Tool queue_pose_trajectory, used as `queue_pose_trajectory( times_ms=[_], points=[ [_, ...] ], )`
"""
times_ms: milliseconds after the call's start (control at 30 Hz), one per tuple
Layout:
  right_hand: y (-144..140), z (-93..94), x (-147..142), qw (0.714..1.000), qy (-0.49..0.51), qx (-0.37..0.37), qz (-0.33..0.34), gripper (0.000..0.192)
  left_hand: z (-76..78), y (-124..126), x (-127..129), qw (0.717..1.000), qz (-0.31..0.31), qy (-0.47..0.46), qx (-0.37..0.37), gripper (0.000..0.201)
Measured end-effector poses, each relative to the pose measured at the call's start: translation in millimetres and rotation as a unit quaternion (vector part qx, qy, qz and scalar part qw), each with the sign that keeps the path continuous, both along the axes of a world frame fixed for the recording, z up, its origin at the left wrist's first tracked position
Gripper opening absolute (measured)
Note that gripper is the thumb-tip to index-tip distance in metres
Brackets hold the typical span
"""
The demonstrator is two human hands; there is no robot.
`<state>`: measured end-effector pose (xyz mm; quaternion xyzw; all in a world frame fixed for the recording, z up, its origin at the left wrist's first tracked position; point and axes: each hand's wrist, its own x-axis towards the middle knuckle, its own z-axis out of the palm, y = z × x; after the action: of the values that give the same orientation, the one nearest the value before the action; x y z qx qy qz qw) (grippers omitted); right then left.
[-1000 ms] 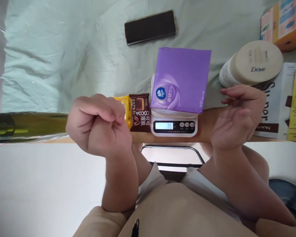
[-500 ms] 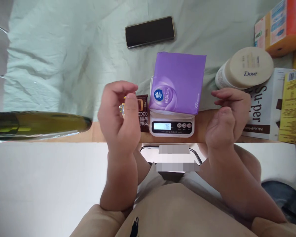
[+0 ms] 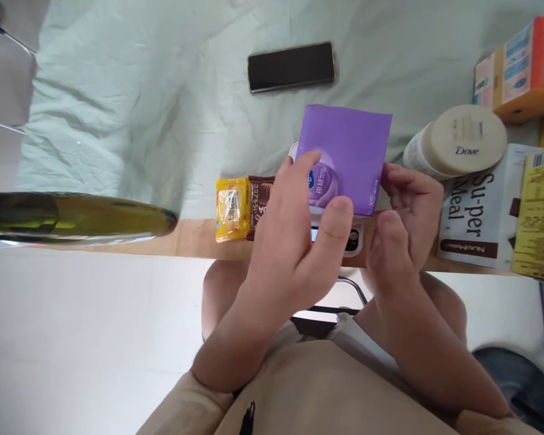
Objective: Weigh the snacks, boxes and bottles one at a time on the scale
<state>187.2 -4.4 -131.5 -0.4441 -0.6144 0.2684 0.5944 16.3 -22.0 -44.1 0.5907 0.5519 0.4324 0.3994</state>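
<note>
A purple pack of tissues (image 3: pixel 351 145) rests on a small white kitchen scale (image 3: pixel 358 246). My left hand (image 3: pixel 290 235) reaches over the pack's left front corner, thumb and fingers spread apart; whether it presses on the pack I cannot tell. The hand hides most of the scale's display. At the pack's right edge is my right hand (image 3: pixel 405 217), its fingers loosely bent with the thumb apart and nothing visible between them. Left of the scale lie a yellow snack packet (image 3: pixel 232 208) and a brown snack packet (image 3: pixel 259 196), partly covered by my left hand.
A black phone (image 3: pixel 291 67) lies farther back on the pale green cloth (image 3: pixel 199 78). On the right stand a Dove jar (image 3: pixel 466 142), a white Su-per Meal packet (image 3: pixel 471 223), a yellow box (image 3: pixel 539 214) and an orange box (image 3: pixel 521 69). A green bottle (image 3: pixel 72 216) extends in from the left.
My left hand has moved right, from over the snack packets to the pack and scale, and its fingers have spread. My right hand has come closer to the pack's right edge.
</note>
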Motion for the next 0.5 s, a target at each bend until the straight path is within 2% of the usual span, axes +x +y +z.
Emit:
queue_pose_trajectory(
  times_ms=[100,267,433,500],
  points=[
    [0,-0.2,-2,0.999,0.031,-0.024,0.01,0.047,2.3,0,3,1.0,-0.025,-0.008,-0.013,0.054],
    [6,7.7,-9,0.997,0.073,-0.007,-0.015,0.056,-1.4,1,8,0.995,-0.055,-0.058,0.053,0.063],
    [8,36.8,-35,0.988,0.142,0.049,-0.046,0.052,10.4,-8,0,0.988,-0.032,-0.1,0.111,0.048],
    [4,50.3,-51,0.988,0.136,0.06,-0.03,0.049,19.0,-13,-10,0.989,-0.017,-0.116,0.092,0.05]
  ],
)
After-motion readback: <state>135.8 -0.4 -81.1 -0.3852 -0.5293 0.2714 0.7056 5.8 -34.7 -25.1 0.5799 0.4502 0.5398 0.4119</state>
